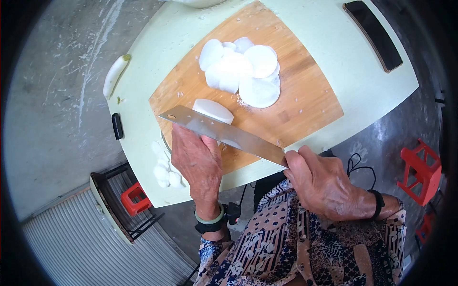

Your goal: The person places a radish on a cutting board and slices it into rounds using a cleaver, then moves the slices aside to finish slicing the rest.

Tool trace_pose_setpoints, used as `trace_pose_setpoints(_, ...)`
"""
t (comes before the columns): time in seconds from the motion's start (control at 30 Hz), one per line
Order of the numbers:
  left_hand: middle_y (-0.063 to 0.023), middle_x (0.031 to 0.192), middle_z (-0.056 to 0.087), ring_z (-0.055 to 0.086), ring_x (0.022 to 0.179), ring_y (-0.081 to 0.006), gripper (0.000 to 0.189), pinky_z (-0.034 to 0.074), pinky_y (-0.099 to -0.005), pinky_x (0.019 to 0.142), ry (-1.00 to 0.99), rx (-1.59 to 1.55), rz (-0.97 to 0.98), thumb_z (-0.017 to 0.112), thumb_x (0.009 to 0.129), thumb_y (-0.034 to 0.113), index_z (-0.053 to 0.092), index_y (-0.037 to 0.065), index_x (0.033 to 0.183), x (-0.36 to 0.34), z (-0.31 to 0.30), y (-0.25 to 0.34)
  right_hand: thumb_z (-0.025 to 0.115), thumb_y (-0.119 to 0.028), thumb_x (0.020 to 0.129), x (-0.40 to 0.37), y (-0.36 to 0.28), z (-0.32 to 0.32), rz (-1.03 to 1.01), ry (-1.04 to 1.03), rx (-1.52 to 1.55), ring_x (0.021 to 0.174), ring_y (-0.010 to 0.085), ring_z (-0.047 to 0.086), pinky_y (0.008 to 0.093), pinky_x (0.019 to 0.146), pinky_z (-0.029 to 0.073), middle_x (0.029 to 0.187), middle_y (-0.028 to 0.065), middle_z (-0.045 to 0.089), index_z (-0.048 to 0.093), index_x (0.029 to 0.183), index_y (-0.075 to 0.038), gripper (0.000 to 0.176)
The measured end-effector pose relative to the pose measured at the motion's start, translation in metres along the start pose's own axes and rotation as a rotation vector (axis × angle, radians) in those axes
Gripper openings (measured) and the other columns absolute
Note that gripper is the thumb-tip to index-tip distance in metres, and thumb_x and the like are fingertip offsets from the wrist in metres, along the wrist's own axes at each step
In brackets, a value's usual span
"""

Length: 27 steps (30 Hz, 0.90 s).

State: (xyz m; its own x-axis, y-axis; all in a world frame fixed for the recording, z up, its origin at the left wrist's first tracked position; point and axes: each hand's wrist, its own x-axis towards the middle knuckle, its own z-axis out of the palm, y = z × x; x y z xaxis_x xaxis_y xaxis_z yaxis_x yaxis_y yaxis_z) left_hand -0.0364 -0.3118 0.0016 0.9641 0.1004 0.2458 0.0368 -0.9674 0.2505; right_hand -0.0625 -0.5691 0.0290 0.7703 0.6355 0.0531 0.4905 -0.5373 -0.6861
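My right hand grips the handle end of a wide steel kitchen knife, a cleaver-like blade with a hole near its tip. The blade lies slantwise across a thick piece of white radish on the wooden cutting board. Close behind the blade, my left hand is closed on the radish, its fingertips partly hidden by the knife. Farther up the board lies an overlapping pile of thin round white slices, overexposed in the middle.
A whole white radish with a greenish end lies at the table's left edge, above a small black object. White scraps sit left of my left hand. A phone rests far right. Red stools stand on the floor.
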Motion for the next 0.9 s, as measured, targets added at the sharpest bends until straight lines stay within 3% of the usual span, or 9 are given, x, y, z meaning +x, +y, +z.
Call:
trace_pose_setpoints(0.37, -0.021, 0.099, 0.063, 0.063, 0.092, -0.0435, 0.03, 0.05, -0.0513, 0.077, -0.017, 0.037, -0.078, 0.061, 0.089, 0.013, 0.057, -0.001, 0.115, 0.003, 0.003, 0.005, 0.068, -0.003, 0.083, 0.021, 0.001, -0.01, -0.011, -0.078, 0.003, 0.058, 0.026, 0.066, 0.0381, 0.045, 0.053, 0.085, 0.0154, 0.053, 0.044, 0.106, 0.005, 0.033)
trace_pose_setpoints(0.43, -0.02, 0.099, 0.07, 0.068, 0.092, -0.0431, 0.036, 0.054, -0.0468, 0.08, -0.014, 0.071, -0.128, 0.066, 0.093, 0.032, 0.063, 0.0, 0.11, 0.002, 0.004, 0.002, 0.068, -0.003, 0.084, 0.027, 0.001, -0.01, -0.015, -0.074, 0.005, 0.057, 0.0258, 0.066, 0.0379, 0.044, 0.052, 0.084, 0.0151, 0.053, 0.045, 0.105, 0.004, 0.032)
trace_pose_setpoints(0.47, -0.02, 0.099, 0.07, 0.068, 0.092, -0.0431, 0.036, 0.054, -0.0468, 0.08, -0.017, 0.067, -0.13, 0.066, 0.093, 0.032, 0.063, 0.0, 0.11, 0.002, 0.004, 0.001, 0.067, -0.003, 0.085, 0.032, 0.002, -0.01, -0.015, -0.058, 0.017, 0.057, 0.0259, 0.066, 0.0375, 0.044, 0.052, 0.083, 0.0147, 0.053, 0.045, 0.103, 0.004, 0.03)
trace_pose_setpoints(0.57, -0.0208, 0.099, 0.069, 0.068, 0.092, -0.0423, 0.038, 0.054, -0.0469, 0.078, -0.046, 0.089, -0.123, 0.065, 0.094, 0.035, 0.062, 0.001, 0.112, 0.002, 0.005, -0.002, 0.065, -0.002, 0.087, 0.05, 0.003, -0.009, -0.006, -0.056, 0.079, 0.058, 0.0282, 0.066, 0.0391, 0.046, 0.053, 0.082, 0.014, 0.054, 0.046, 0.102, 0.003, 0.025)
trace_pose_setpoints(0.63, -0.0217, 0.098, 0.063, 0.063, 0.089, -0.0457, 0.03, 0.05, -0.0515, 0.074, -0.006, 0.088, 0.021, 0.062, 0.092, 0.018, 0.056, -0.001, 0.115, 0.001, 0.003, 0.0, 0.064, -0.002, 0.089, 0.07, 0.002, -0.006, 0.008, -0.066, 0.132, 0.061, 0.0304, 0.065, 0.0411, 0.05, 0.054, 0.082, 0.0137, 0.054, 0.047, 0.102, 0.002, 0.022)
trace_pose_setpoints(0.73, -0.021, 0.098, 0.063, 0.063, 0.09, -0.0451, 0.035, 0.05, -0.0511, 0.075, -0.02, 0.001, -0.117, 0.061, 0.098, 0.028, 0.055, 0.0, 0.118, 0.005, 0.001, 0.012, 0.063, -0.002, 0.09, 0.088, 0.007, 0.009, -0.071, -0.007, 0.062, 0.055, 0.0267, 0.065, 0.0372, 0.044, 0.053, 0.081, 0.0165, 0.057, 0.045, 0.098, 0.002, 0.02)
trace_pose_setpoints(0.83, -0.0203, 0.098, 0.063, 0.063, 0.09, -0.0444, 0.042, 0.05, -0.0507, 0.075, 0.015, 0.036, -0.07, 0.06, 0.1, 0.036, 0.054, 0.0, 0.121, 0.003, 0.002, 0.011, 0.063, -0.002, 0.09, 0.082, 0.006, 0.01, -0.106, 0.098, 0.051, 0.055, 0.0265, 0.066, 0.0368, 0.044, 0.053, 0.083, 0.0175, 0.058, 0.045, 0.098, 0.001, 0.02)
trace_pose_setpoints(0.9, -0.0231, 0.1, 0.065, 0.065, 0.09, -0.0468, 0.043, 0.051, -0.0515, 0.075, 0.009, 0.05, -0.04, 0.056, 0.1, 0.03, 0.051, -0.001, 0.128, 0.003, 0.0, 0.01, 0.063, -0.002, 0.089, 0.067, 0.008, 0.007, -0.068, 0.045, 0.15, 0.056, 0.0274, 0.066, 0.0373, 0.044, 0.053, 0.084, 0.0182, 0.058, 0.045, 0.099, 0.001, 0.021)
